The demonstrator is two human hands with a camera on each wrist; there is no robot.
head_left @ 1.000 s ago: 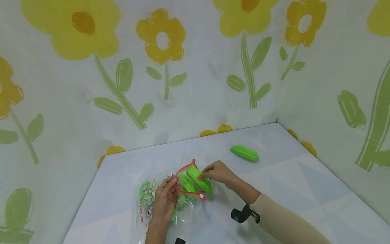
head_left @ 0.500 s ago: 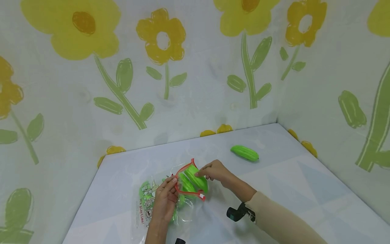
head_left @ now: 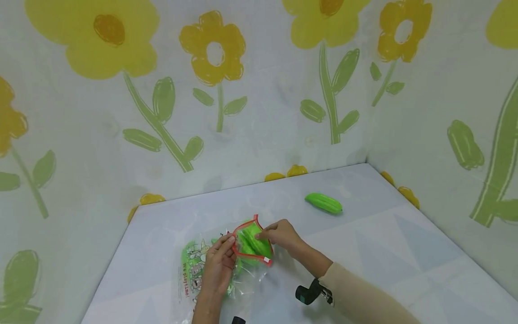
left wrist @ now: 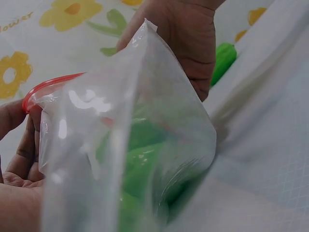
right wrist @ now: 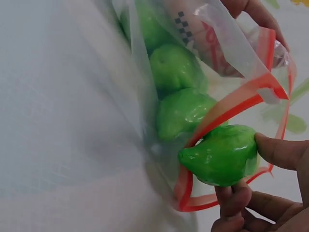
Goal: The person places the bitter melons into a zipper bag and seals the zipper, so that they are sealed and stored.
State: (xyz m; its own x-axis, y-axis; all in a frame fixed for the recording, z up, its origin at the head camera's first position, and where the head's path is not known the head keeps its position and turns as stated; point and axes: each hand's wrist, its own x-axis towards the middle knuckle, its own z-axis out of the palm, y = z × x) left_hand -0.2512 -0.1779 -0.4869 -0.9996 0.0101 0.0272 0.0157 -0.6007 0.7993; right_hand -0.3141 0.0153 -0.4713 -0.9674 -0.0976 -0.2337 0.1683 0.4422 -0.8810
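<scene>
A clear zip bag (head_left: pixel 192 265) with a red zip edge and a cartoon print lies towards me, with several green ridged gourds inside. My left hand (head_left: pixel 220 261) pinches the red edge at the left of the gaping mouth. At that mouth my right hand (head_left: pixel 284 234) holds another green ridged gourd (right wrist: pixel 222 157) between thumb and fingers, its pointed end towards the bag. In the right wrist view this gourd is within the red-edged opening (right wrist: pixel 231 106), beside other gourds (right wrist: pixel 178 72). The left wrist view shows the gourds only dimly through the plastic (left wrist: pixel 91 159).
One more green gourd (head_left: pixel 323 203) lies alone at the back right of the pale table (head_left: pixel 384 252). Flower-printed cloth walls (head_left: pixel 267 108) rise behind the table and at its right. A small black camera (head_left: pixel 309 292) sits at my right wrist.
My right hand has moved left and slightly down, carrying its gourd further into the bag's mouth. The left hand keeps its hold on the edge. The lone gourd has stayed put.
</scene>
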